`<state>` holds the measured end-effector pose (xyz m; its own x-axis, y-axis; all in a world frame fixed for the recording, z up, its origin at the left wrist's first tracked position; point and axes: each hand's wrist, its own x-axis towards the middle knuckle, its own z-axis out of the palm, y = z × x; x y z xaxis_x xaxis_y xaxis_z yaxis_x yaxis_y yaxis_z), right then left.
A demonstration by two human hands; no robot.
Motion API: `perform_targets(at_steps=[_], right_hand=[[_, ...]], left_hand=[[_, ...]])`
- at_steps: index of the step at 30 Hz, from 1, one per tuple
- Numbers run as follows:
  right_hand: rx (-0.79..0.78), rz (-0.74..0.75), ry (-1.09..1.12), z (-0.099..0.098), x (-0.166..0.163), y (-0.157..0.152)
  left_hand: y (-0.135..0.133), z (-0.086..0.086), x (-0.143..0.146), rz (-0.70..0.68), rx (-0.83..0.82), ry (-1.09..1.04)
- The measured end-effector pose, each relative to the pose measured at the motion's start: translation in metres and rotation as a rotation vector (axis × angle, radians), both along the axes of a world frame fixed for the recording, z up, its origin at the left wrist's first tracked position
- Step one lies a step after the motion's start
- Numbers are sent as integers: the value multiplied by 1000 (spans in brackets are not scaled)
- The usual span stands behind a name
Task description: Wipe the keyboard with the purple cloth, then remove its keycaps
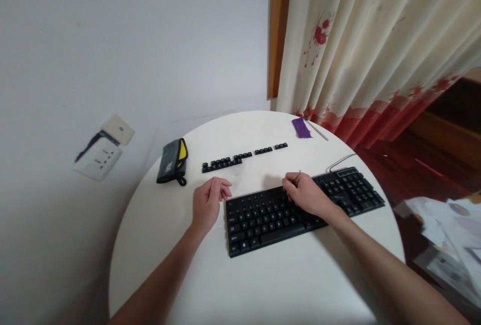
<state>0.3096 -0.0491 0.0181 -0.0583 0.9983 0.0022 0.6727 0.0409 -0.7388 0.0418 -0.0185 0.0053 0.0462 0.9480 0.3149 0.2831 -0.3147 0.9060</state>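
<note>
A black keyboard [270, 214] lies at a slant on the white round table [180, 285]; its upper rows look bare of keycaps on the left part. My right hand [302, 192] is over the keyboard's top edge, right of its middle, with fingers pinched together. A thin dark bit shows above those fingers, too small to name. Just off the keyboard's upper left corner, my left hand [208, 202] is loosely curled, thumb against the fingers, and nothing shows in it. Beyond the keyboard, loose black keycaps [221, 163] stand lined up in short rows.
A dark pouch with a yellow patch [173, 162] rests at the table's left. Toward the back right lie a purple cloth [301, 128] and a thin pale stick [317, 130]. The keyboard cable [340, 160] runs off the right edge. Papers [447, 234] are at the right, below a curtain [356, 49].
</note>
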Motion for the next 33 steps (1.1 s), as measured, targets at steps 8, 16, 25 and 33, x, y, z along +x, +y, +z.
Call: perform_targets(at_steps=[8, 16, 25, 33], right_hand=[[-124, 34, 271, -13, 6, 5], [-251, -43, 460, -22, 11, 18], [-41, 5, 643, -1, -1, 10], [3, 216, 673, 1, -36, -20]], left_hand=[[-1, 0, 1, -2, -7, -3], [0, 1, 1, -12, -4, -9], [0, 1, 1, -81, -22, -7], [-6, 4, 6, -370, -104, 59]])
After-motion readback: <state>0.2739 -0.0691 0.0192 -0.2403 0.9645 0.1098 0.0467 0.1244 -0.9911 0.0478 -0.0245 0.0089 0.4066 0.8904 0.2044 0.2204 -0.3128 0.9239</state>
